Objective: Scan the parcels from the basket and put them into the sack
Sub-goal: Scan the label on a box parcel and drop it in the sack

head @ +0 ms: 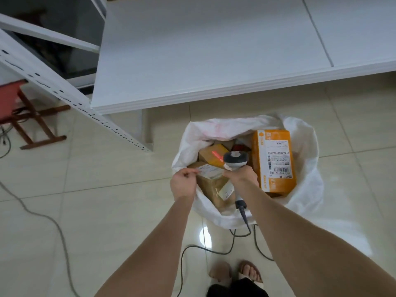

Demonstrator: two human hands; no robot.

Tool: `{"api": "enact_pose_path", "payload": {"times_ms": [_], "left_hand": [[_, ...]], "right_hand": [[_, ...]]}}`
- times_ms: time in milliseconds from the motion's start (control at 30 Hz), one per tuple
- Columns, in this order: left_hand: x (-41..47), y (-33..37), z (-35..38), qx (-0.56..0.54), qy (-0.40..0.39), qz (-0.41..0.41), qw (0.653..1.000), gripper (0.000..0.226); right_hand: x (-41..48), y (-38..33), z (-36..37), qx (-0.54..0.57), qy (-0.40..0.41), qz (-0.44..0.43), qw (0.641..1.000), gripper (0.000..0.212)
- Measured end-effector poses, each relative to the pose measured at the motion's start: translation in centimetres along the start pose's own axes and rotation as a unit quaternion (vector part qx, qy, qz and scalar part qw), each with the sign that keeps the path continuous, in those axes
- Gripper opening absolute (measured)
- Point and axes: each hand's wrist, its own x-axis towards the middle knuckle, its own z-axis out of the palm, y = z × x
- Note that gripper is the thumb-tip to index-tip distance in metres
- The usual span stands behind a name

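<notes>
A white sack (304, 144) stands open on the tiled floor and holds several parcels. A brown box (211, 185) with a white label lies at the sack's near left side. My left hand (183, 182) pinches the label's edge on that box. My right hand (243, 175) grips a grey barcode scanner (235, 159) above the sack; its red light falls on a small yellow-brown box (212, 154). A large orange box (273, 159) stands on end at the right inside the sack. No basket is in view.
A white table (203, 61) stretches just beyond the sack. A perforated white shelf post (70, 97) slants at the left, with a red stool (19, 108) behind it. The scanner cable (214, 249) loops on the floor by my feet; another cable (42, 217) runs at left.
</notes>
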Motion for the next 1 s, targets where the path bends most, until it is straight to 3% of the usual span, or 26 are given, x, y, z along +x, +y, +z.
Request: {"api": "enact_pose_path", "payload": {"times_ms": [133, 267, 367, 533, 700, 900, 1000], "left_hand": [[0.6, -0.7, 1.0, -0.002, -0.047, -0.02, 0.999, 0.033], [1.0, -1.0, 0.7, 0.045, -0.032, -0.039, 0.998, 0.023], [0.7, 0.1, 0.3, 0.092, -0.064, -0.069, 0.991, 0.028], [-2.5, 5.3, -0.5, 0.196, -0.131, -0.094, 0.967, 0.042], [-7.6, 14.1, -1.4, 0.221, -0.181, -0.016, 0.958, 0.032], [-14.0, 23.9, -2.0, 0.242, -0.235, 0.071, 0.939, 0.035], [-18.0, 27.7, -1.8, 0.253, -0.252, 0.123, 0.926, 0.037]], "right_hand": [[0.9, 0.6, 1.5, -0.028, -0.013, -0.001, 1.0, 0.028], [0.9, 1.7, 1.5, -0.029, -0.04, 0.033, 0.998, 0.032], [0.3, 1.4, -0.6, 0.01, -0.037, 0.025, 0.999, 0.035], [-3.4, 0.1, -5.7, 0.075, -0.037, 0.012, 0.996, 0.011], [-9.2, -2.1, -12.4, 0.271, -0.061, 0.037, 0.96, 0.016], [-16.9, -3.0, -21.4, 0.352, -0.067, 0.016, 0.933, 0.014], [-21.0, -2.3, -25.4, 0.441, -0.047, -0.003, 0.896, 0.013]]}}
